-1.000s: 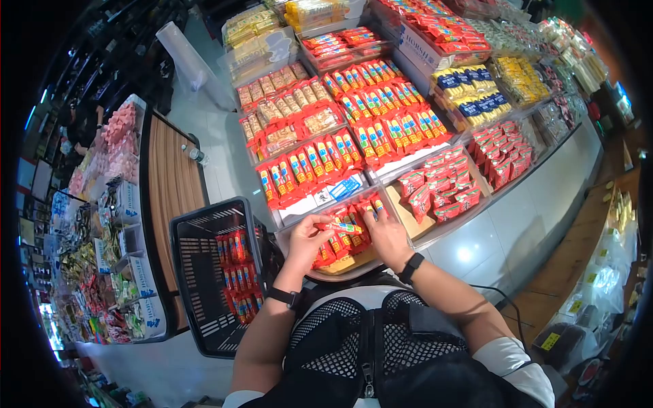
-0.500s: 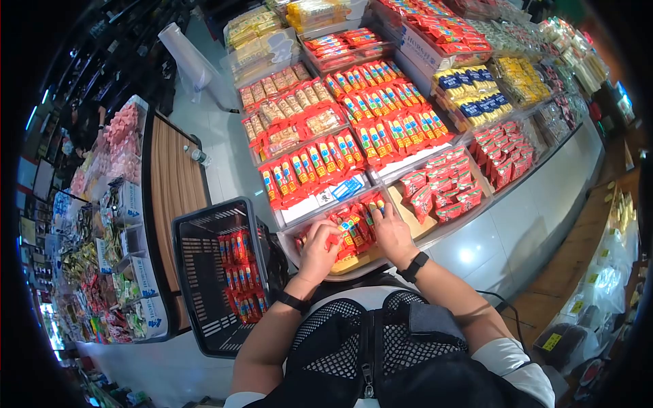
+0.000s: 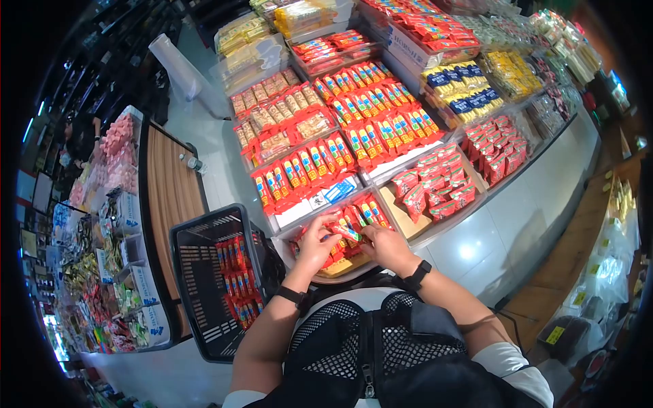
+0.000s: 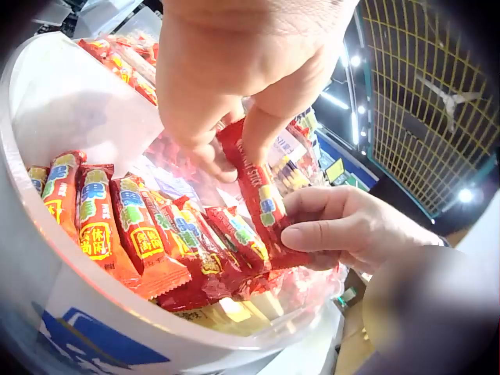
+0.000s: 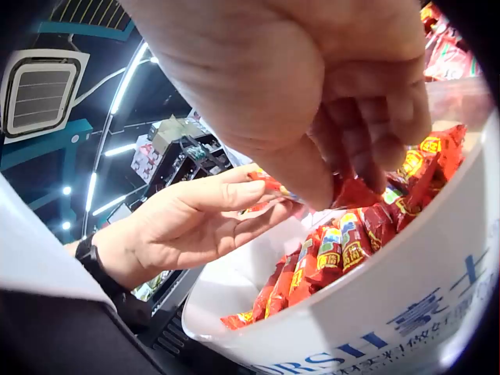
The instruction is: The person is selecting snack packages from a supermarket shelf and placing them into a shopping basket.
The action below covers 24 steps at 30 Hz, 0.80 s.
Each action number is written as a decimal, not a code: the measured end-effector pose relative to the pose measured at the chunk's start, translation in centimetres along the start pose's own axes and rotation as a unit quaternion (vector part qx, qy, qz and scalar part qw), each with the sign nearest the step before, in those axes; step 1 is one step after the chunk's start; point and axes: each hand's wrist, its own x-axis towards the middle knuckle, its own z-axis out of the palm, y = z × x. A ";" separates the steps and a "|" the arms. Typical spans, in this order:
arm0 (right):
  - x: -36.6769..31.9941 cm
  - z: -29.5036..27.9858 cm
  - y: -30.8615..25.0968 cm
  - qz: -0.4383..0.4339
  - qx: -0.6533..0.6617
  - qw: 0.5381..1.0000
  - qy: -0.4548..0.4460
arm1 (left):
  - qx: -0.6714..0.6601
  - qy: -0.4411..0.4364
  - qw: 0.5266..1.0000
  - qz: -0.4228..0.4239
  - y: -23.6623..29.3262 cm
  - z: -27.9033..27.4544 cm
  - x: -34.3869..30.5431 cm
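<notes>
A red-wrapped snack bar (image 4: 262, 191) is stretched between my two hands, tilted above a row of similar bars. My left hand (image 3: 315, 246) pinches its upper end between thumb and fingers, as the left wrist view shows. At its lower end, the thumb and fingers of my right hand (image 3: 391, 250) grip the wrapper. Below, red snack bars (image 4: 94, 226) with yellow and blue print stand side by side in a white-walled bin (image 4: 211, 337). Yellowish bottom board (image 3: 347, 265) shows at the bin's near side.
A black shopping basket (image 3: 178, 285) at the left holds red snack bars in rows. Beyond the bin, a compartment of red snack bars (image 3: 303, 166) adjoins one with red triangular packets (image 3: 435, 183). A wood-topped counter (image 3: 166, 190) stands further left.
My right hand has moved left from the bars at the bin's right end to the bar now between both hands. My left hand dipped toward the bin's left, then came back beside it.
</notes>
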 end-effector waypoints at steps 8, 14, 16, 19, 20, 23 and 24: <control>1.4 3.5 1.7 0.055 -0.222 0.971 0.075 | 0.165 -0.040 0.985 -0.005 -0.9 2.2 -0.5; 2.0 4.0 0.4 0.062 -0.220 0.972 0.056 | 0.236 -0.075 0.968 0.026 -3.3 3.5 0.6; 1.9 3.8 -0.1 0.053 -0.191 0.980 0.037 | 0.229 -0.081 0.969 0.039 -3.5 3.6 0.8; 1.9 4.9 0.7 0.010 -0.156 0.987 0.048 | 0.232 -0.072 0.968 0.057 -4.1 3.3 1.1; 2.0 5.2 1.0 0.007 -0.156 0.987 0.047 | 0.231 -0.068 0.969 0.057 -4.4 3.3 1.1; 2.3 5.3 1.0 0.009 -0.160 0.987 0.023 | 0.225 -0.050 0.971 0.066 -3.3 3.0 1.0; 2.4 5.0 0.8 0.005 -0.168 0.986 0.010 | 0.224 -0.056 0.971 0.057 -2.7 3.0 0.8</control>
